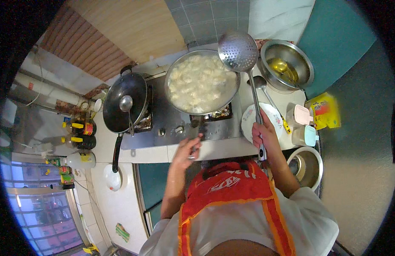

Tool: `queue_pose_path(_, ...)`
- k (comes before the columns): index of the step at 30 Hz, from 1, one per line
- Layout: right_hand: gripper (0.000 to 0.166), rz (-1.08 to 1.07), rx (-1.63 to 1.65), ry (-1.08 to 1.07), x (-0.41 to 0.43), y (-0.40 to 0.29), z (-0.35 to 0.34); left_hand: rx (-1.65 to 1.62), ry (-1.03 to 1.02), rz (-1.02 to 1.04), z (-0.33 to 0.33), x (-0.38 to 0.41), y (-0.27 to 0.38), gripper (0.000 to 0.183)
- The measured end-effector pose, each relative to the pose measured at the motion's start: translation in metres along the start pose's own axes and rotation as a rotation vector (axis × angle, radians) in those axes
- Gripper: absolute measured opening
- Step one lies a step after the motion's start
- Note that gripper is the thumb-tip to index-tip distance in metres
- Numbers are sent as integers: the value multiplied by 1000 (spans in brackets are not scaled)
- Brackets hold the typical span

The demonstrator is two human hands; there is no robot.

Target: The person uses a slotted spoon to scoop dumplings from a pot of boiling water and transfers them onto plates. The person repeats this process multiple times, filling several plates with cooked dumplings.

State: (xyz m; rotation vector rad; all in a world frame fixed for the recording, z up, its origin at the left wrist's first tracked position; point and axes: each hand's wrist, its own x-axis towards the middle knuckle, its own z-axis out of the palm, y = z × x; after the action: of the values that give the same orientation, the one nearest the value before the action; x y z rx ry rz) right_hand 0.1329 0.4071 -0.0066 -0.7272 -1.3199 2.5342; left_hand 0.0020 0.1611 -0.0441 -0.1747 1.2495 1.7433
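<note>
A wide metal wok full of pale, lumpy food in cloudy liquid (200,83) sits over the right burner. My left hand (186,152) is closed around the wok's handle, partly blurred, at the front edge of the stove. In my right hand (266,132) is the long handle of a perforated metal skimmer (238,52), its bowl raised near the wok's right rim. Under the skimmer's handle lies a white floral plate (248,123). Beside the plate, a metal ladle with a yellow handle end (271,97) rests on the counter.
A black wok (120,115) with a ladle (126,104) in it sits over the left burner. At back right stands a steel basin of yellow oil-like liquid (307,68). Seasoning boxes (303,134), a yellow packet (327,112), a metal pot (317,166) and bottles (84,140) flank the stove.
</note>
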Motion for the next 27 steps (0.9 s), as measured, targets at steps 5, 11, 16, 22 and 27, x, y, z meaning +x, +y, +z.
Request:
queue_pose_path(5,65,21,85,-29,-6,-3,-15,-38,18,5,16,6,-14,23)
queue_pose_path(11,61,6,17,66,-14,-1,-26,-22,63,53,30,5,-23,24)
queue_pose_path(16,63,-45,-22,64,-18,1,-40,3,60,65,34,0,-18,26)
queue_pose_path(22,62,-26,12,86,-17,-1,-43,26,64,49,36,-3,-17,27)
queue_pose_path(27,65,-39,61,63,-18,1,-42,-1,80,45,41,-3,-19,27)
